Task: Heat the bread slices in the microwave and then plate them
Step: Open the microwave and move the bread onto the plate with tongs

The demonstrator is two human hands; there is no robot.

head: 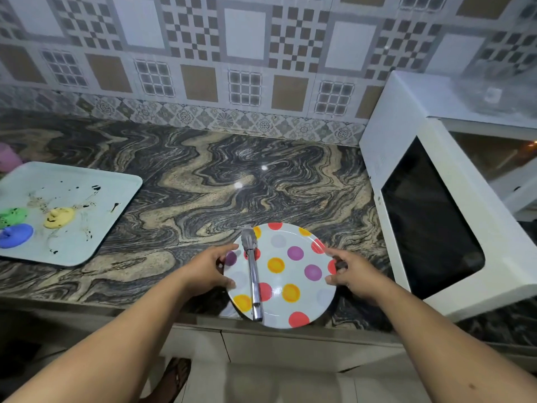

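Sitting at the near edge of the marbled counter, the polka-dot plate is overhanging the front lip slightly. Metal tongs are lying across its left half, tips toward the wall, handle end toward the person. No bread slices are showing anywhere in view.

Left hand is touching the plate's left rim, thumb on the upper face and fingers spread along the edge, not curled round it. Right hand is sitting at the right rim, fingers loosely bent and thumb near the edge; whether it is actually pinching the plate, I cannot tell.

Handling judgement: the plate is looking rigid, glossy and light, likely slick on the stone, and breakable if dropped. Taking it by both opposite rims, thumbs on top, seems best. The loose tongs are likely to slide or roll off if the plate is tilting.

Microwave is standing just right of the plate, door shut, window dark. Pale tray carrying coloured lumps is resting well apart at far left. Patterned wall tiles are running behind.
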